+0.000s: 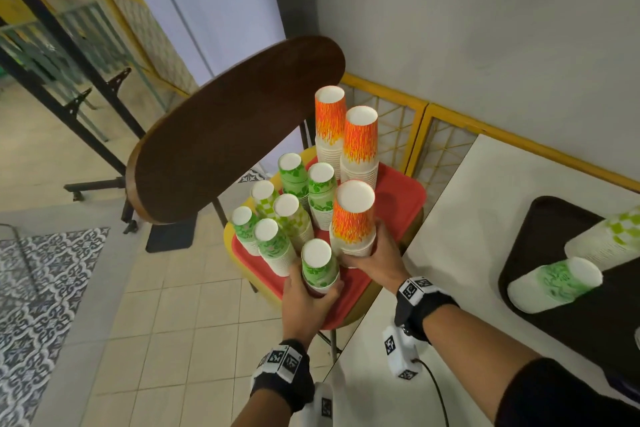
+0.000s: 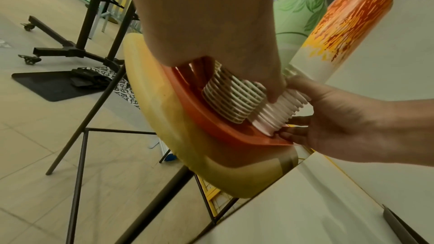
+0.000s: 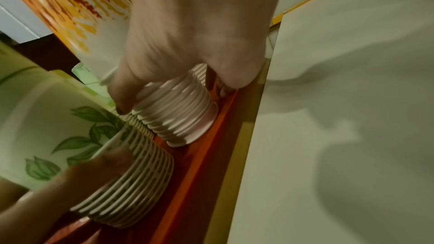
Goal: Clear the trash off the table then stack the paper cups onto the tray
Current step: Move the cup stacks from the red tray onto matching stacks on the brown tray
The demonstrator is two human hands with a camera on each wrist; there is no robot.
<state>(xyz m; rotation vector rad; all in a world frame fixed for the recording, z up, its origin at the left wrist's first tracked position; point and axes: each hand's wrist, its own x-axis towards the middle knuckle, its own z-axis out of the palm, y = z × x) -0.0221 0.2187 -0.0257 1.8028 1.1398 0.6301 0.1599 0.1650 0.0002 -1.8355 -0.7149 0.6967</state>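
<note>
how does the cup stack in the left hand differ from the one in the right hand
The green leaf-print paper cup stack in the left hand is shorter and nearer the red plastic tray's front edge; the orange flame-print paper cup stack in the right hand is taller and wider. Both stand upside down, gripped near their rims.

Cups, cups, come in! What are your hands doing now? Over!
Left hand grips green cup stack. Right hand grips orange cup stack. Both stacks on red tray. Two stacks lying on dark tray. Nothing blocking.

Crowded red plastic tray [image 1: 403, 199]

Upside-down paper cup stacks [image 1: 294, 215] fill it from 9 to 12 o'clock; bare room lies at 2 o'clock.
</note>
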